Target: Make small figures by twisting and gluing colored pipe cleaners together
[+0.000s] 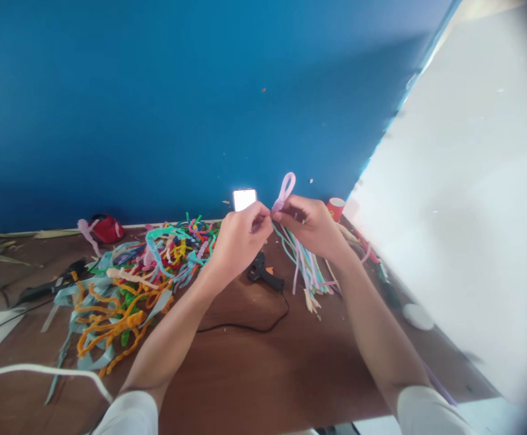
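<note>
A lilac pipe cleaner (285, 188), bent into an upright loop and wound at its base, rises between my two hands. My right hand (311, 226) pinches it near the wound base with thumb and fingers. My left hand (244, 232) meets it from the other side, fingertips pressed together close to the right thumb; whatever they grip is hidden or too small to make out. Below my right hand lies a bundle of pale pipe cleaners (307, 266). A black glue gun (263, 273) rests on the table under my left hand.
A tangled heap of colourful pipe cleaners (172, 251) covers the left, with orange ones (118, 323) in front. A lit phone (245, 198) leans by the blue wall. A red cup (335, 208) stands at right. The glue gun's cord (254, 330) crosses the brown table (263, 380).
</note>
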Demonstrator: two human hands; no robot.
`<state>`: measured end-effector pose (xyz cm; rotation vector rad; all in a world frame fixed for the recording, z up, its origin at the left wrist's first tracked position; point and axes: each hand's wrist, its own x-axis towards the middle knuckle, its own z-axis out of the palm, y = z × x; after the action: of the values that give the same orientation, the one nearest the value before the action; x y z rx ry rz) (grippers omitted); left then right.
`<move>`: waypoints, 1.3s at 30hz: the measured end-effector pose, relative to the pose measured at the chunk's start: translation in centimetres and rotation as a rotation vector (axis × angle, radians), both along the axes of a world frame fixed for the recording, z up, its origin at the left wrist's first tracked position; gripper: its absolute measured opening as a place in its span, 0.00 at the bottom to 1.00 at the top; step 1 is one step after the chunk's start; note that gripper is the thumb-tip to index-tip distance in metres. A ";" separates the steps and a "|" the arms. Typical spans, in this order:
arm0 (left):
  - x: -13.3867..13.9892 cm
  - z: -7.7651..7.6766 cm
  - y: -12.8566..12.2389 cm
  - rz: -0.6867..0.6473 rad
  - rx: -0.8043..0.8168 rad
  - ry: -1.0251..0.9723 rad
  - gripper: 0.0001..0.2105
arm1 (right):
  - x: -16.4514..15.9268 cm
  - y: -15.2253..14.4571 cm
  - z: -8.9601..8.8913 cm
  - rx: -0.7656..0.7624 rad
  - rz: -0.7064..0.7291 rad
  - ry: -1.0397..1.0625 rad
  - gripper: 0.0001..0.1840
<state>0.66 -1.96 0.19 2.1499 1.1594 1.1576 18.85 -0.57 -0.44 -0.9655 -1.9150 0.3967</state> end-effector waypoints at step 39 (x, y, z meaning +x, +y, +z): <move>-2.6 0.2 2.9 -0.128 -0.202 -0.152 0.12 | -1.1 -0.7 -0.5 -0.109 0.201 -0.430 0.23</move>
<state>-1.89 0.91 0.39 1.9195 1.0103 1.0783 17.79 -1.30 -0.94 -0.9906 -2.4136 0.4393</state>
